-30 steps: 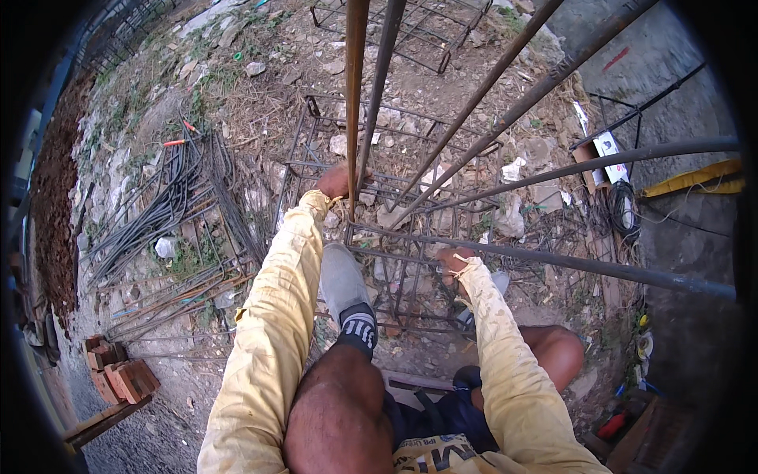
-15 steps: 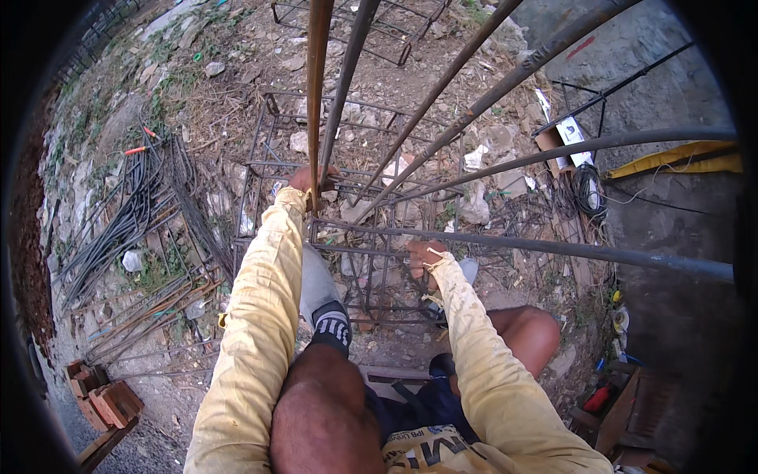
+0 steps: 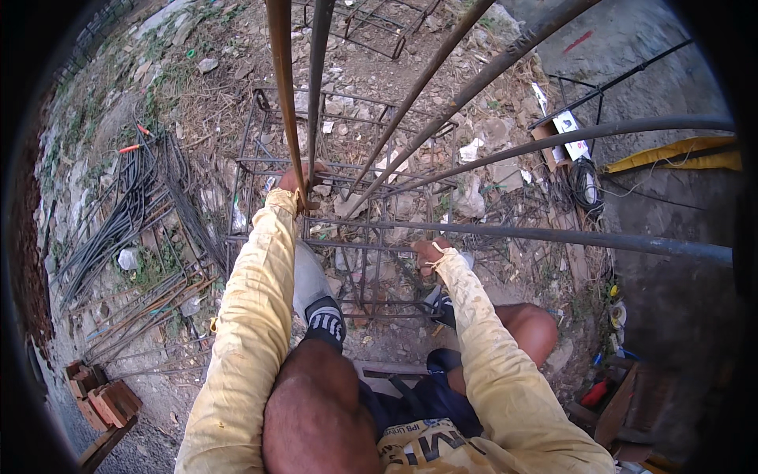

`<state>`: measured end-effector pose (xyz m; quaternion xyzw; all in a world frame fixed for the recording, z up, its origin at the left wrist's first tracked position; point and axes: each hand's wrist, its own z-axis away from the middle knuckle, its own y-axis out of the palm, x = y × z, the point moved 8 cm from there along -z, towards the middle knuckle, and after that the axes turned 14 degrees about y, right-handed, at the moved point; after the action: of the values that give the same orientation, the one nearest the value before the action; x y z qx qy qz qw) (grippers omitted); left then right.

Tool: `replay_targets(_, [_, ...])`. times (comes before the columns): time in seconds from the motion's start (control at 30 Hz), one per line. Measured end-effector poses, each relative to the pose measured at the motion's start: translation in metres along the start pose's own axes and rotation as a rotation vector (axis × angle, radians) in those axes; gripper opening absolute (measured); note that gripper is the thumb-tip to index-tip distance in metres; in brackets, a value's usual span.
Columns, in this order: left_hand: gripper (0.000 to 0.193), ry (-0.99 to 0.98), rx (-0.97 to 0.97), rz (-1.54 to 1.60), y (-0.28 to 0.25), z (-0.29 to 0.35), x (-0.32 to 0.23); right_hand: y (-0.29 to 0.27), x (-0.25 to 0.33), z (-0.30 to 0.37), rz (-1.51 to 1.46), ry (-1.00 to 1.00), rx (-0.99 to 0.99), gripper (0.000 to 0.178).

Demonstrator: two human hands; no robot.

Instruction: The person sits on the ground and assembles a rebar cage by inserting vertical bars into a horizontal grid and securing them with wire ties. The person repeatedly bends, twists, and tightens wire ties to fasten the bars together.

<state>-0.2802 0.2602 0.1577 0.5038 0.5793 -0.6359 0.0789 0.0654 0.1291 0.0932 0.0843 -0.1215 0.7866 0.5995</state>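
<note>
Both my arms, in pale yellow sleeves, reach over a rebar cage [image 3: 355, 248] of dark steel bars and square stirrups. My left hand [image 3: 295, 177] is closed around rebar at the cage's left part, beside a brown upright bar [image 3: 286, 95] that crosses in front of it. Its fingers are partly hidden. At the right part of the cage, my right hand [image 3: 429, 253] is closed just under a long, near-level bar [image 3: 568, 238]. What lies in its fingers does not show. Several more long bars [image 3: 442, 118] fan up and outward from the cage.
Stony ground surrounds the cage, and another steel frame [image 3: 379, 30] lies beyond. Cut rods [image 3: 118, 217] are heaped at left, with bricks [image 3: 110, 404] nearer. A white box [image 3: 570, 130], coiled cable [image 3: 584, 186] and yellow strip [image 3: 671, 154] lie at right. My feet are by the cage.
The whole view has shifted slightly, so the upright bars and the cage appear further left. Both hands keep their places on the cage.
</note>
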Motion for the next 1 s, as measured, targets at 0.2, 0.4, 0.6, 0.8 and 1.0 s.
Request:
replay_targets(0.2, [0.078, 0.038, -0.05, -0.001, 0.009, 0.005, 0.02, 0.038, 0.018, -0.023, 0.609, -0.134, -0.344, 0.049])
replay_targets(0.4, [0.071, 0.122, -0.08, -0.076, 0.001, -0.007, -0.004, -0.025, 0.024, 0.001, 0.16, -0.204, -0.213, 0.05])
replay_targets(0.6, [0.074, 0.128, -0.003, -0.163, 0.004, -0.009, -0.014, -0.014, 0.099, 0.029, -0.419, -0.277, -0.077, 0.038])
replay_targets(0.8, [0.071, 0.222, -0.006, -0.228, -0.001, -0.008, -0.025, 0.015, 0.155, 0.011, -0.376, -0.494, 0.01, 0.039])
replay_targets(1.0, [0.054, 0.095, -0.238, 0.19, -0.003, 0.014, -0.01, 0.029, 0.158, 0.01, -0.365, -0.442, 0.052, 0.041])
